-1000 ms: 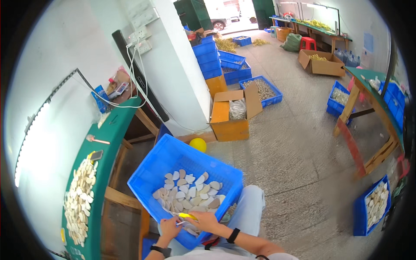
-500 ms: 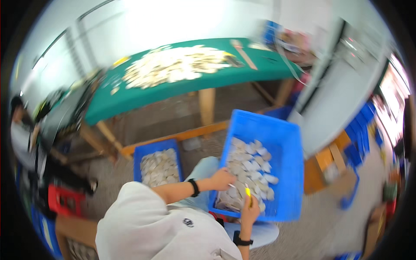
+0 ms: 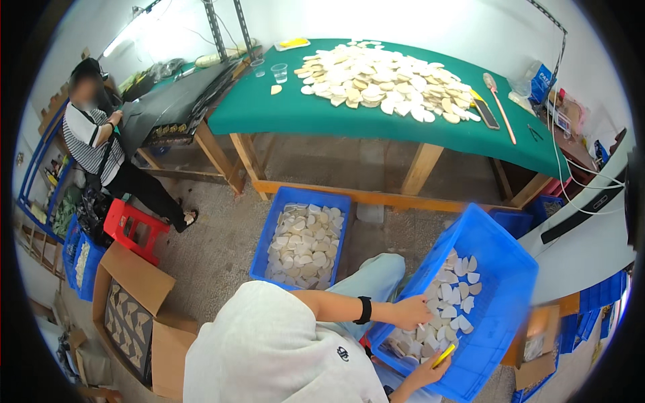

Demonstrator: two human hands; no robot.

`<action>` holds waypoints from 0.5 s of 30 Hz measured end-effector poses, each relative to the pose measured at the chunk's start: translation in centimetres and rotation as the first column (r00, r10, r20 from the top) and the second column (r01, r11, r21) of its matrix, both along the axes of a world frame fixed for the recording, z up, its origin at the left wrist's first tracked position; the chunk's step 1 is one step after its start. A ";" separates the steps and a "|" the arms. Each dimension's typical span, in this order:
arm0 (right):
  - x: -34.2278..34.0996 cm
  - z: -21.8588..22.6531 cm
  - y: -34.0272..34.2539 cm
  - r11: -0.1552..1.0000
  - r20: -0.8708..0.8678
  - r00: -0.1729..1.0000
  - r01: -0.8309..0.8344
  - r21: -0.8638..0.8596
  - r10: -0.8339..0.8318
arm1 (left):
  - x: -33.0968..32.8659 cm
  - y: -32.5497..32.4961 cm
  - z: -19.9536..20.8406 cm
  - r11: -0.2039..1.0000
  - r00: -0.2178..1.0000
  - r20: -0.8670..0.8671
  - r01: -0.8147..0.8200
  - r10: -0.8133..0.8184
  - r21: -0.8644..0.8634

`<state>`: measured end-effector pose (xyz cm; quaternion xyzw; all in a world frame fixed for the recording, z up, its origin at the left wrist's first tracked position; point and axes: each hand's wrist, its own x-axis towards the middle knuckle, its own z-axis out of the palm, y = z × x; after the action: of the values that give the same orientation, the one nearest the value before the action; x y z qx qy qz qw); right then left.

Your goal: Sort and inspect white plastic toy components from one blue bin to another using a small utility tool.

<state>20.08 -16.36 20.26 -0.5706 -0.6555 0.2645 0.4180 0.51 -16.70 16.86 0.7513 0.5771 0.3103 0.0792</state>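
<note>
A large blue plastic crate (image 3: 502, 282) rests tilted across my lap, with many flat, pale, rounded pieces (image 3: 449, 293) gathered along its left and near side. My left hand (image 3: 411, 312) reaches over its left wall, fingers closed on a small pale piece (image 3: 422, 327) that shows only in part. Near the crate's front corner my right hand (image 3: 424, 373) is closed around a small yellow-handled tool (image 3: 444, 355); its tip is too small to make out. A second blue crate (image 3: 267, 243), full of similar pieces, stands on the floor to the left.
Behind stands a green-covered table (image 3: 248, 111) with a heap of pale pieces (image 3: 396, 80), cups and a phone (image 3: 488, 115). At left are a red stool (image 3: 134, 228), an open cardboard box (image 3: 144, 285) and a person (image 3: 101, 134) standing at another bench. A white panel (image 3: 588, 248) leans at right.
My view has swung left, so the table, crates and hands sit further right in it. Both hands stay at the lap crate, the right still holding the yellow-handled tool.
</note>
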 end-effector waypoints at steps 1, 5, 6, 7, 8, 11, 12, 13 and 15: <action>0.1 -0.4 0.3 1.000 0.063 0.998 -0.023 0.013 0.022 | 0.0 0.1 0.2 1.000 1.000 0.009 0.009 -0.009 -0.017; -0.7 0.6 -0.1 0.997 0.117 0.990 -0.076 0.005 0.075 | -0.3 0.1 0.0 1.000 0.999 0.054 0.007 -0.008 0.017; -0.8 0.7 -0.2 0.997 0.122 0.990 -0.071 0.005 0.070 | -0.3 0.2 -0.1 1.000 0.998 0.065 0.012 -0.013 0.015; -0.9 0.8 -0.2 0.998 0.128 0.990 -0.060 0.008 0.059 | -0.3 0.3 -0.2 1.000 0.997 0.074 0.017 -0.018 0.014; -1.0 0.8 -0.3 0.999 0.133 0.990 -0.050 0.013 0.048 | -0.3 0.3 -0.3 1.000 0.997 0.078 0.020 -0.021 0.017; -0.9 0.5 -0.4 0.999 0.161 0.986 -0.037 0.022 0.033 | -0.3 0.0 -0.2 0.999 0.997 0.083 0.004 -0.007 0.040; -0.6 0.1 -0.4 0.999 0.163 0.986 -0.043 0.028 0.038 | -0.2 -0.3 -0.2 0.999 0.998 0.065 -0.007 0.004 0.038; -0.2 -0.3 -0.3 0.997 0.157 0.986 -0.061 0.039 0.054 | 0.0 -0.3 -0.2 0.999 0.999 0.047 -0.018 0.016 0.036; -0.1 -0.4 -0.4 0.995 0.152 0.986 -0.082 0.050 0.074 | 0.4 -0.4 -0.2 0.999 0.999 0.043 -0.021 0.019 0.042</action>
<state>19.98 -16.79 19.83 -0.5508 -0.7140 0.2185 0.3730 0.86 -17.13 16.69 0.7402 0.5760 0.3393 0.0725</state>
